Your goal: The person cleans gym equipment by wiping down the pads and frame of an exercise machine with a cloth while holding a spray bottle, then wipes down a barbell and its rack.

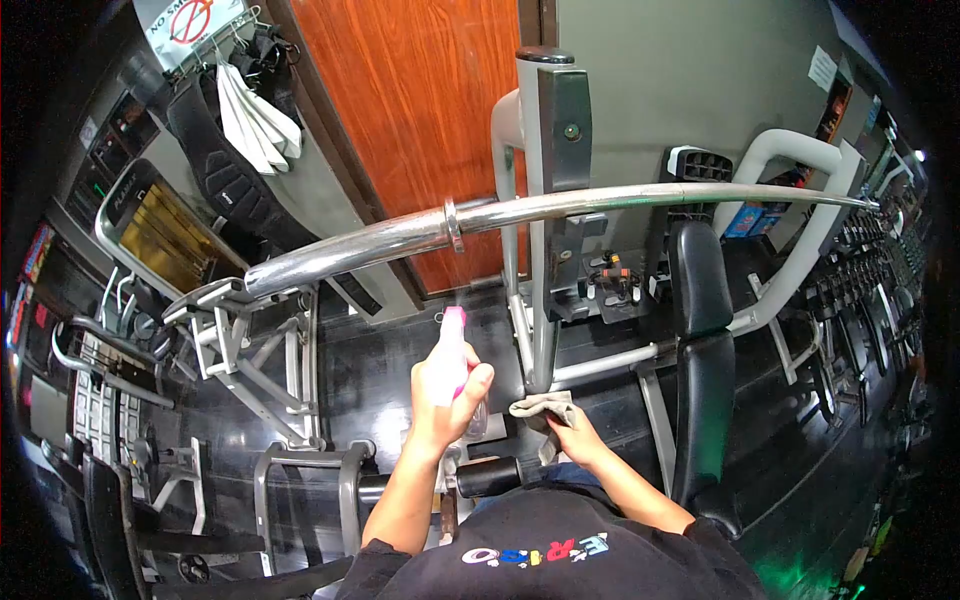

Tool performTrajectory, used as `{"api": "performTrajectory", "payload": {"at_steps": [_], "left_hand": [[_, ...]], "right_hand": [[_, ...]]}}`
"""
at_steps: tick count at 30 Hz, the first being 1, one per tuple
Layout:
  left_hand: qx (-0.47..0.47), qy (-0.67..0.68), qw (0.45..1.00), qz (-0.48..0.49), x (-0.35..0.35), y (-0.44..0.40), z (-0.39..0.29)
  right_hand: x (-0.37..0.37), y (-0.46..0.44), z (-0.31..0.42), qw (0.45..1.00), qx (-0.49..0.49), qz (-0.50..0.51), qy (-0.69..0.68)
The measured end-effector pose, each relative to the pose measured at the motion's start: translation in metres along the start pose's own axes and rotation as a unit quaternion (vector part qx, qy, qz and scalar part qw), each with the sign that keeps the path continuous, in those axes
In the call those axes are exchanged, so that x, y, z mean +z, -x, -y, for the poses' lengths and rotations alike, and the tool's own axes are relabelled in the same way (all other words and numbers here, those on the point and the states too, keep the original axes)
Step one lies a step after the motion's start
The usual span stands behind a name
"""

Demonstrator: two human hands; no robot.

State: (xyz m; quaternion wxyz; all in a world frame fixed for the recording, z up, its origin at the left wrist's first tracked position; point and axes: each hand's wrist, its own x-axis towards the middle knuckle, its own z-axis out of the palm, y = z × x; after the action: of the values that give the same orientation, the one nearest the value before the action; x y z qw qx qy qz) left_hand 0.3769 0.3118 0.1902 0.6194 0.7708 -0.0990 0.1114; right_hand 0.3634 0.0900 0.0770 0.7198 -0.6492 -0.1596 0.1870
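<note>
My left hand [442, 388] is closed round a spray bottle with a pink and white trigger head [455, 325]. Its clear body shows partly below my fingers, and the nozzle points up toward a chrome barbell [600, 203]. The bar lies across the view on a rack, with its thick sleeve end [340, 252] at the left, above the bottle and apart from it. Lower and to the right, my right hand [577, 437] grips a folded grey-beige cloth [545, 408], which hangs partly below the fingers.
A grey rack upright [560, 150] stands behind the bar. The black padded bench [703, 380] is to my right, with dumbbell racks [860, 290] beyond. Other machines [240, 350] fill the left side. White cloths [255, 120] hang near a wooden door [410, 100].
</note>
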Motion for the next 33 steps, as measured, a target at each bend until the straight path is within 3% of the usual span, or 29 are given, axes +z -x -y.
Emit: {"api": "performTrajectory", "payload": {"at_steps": [2,5,9,13,15,19,25,28,31,32,33], "left_hand": [[0.001,0.056,0.997,-0.058,0.015,-0.001,-0.005],[0.012,0.019,0.999,-0.043,0.025,0.000,0.003],[0.012,-0.044,0.998,-0.032,0.041,-0.001,-0.004],[0.012,-0.056,0.998,-0.023,0.064,-0.005,-0.016],[0.019,-0.081,0.996,-0.043,0.072,-0.005,-0.010],[-0.003,0.017,0.998,-0.062,0.090,-0.001,-0.011],[-0.035,0.030,0.998,-0.037,0.112,0.030,0.014],[-0.062,-0.034,0.997,0.006,0.118,0.049,0.038],[-0.081,0.033,0.993,-0.077,0.141,0.057,0.028],[-0.086,0.044,0.991,-0.090,0.146,0.060,0.031],[-0.081,0.044,0.991,-0.097,0.147,0.061,0.034]], "right_hand": [[-0.012,0.004,0.001,0.999,-0.028,0.013,-0.010],[-0.034,0.010,-0.011,0.997,-0.027,0.026,0.062],[-0.055,0.021,-0.028,0.998,0.041,-0.024,-0.027],[-0.071,0.020,-0.023,0.998,0.034,-0.010,-0.049],[-0.080,0.018,-0.012,0.996,-0.038,0.025,0.070],[-0.092,0.016,0.004,0.994,-0.045,0.056,0.083],[-0.124,0.024,-0.007,0.998,-0.022,0.023,0.050],[-0.144,0.028,-0.023,0.996,0.061,-0.040,0.060],[-0.158,0.024,-0.012,0.996,0.043,-0.050,0.055],[-0.162,0.021,-0.002,0.994,0.098,-0.028,0.034],[-0.164,0.015,0.008,0.995,0.094,-0.023,0.038]]}}
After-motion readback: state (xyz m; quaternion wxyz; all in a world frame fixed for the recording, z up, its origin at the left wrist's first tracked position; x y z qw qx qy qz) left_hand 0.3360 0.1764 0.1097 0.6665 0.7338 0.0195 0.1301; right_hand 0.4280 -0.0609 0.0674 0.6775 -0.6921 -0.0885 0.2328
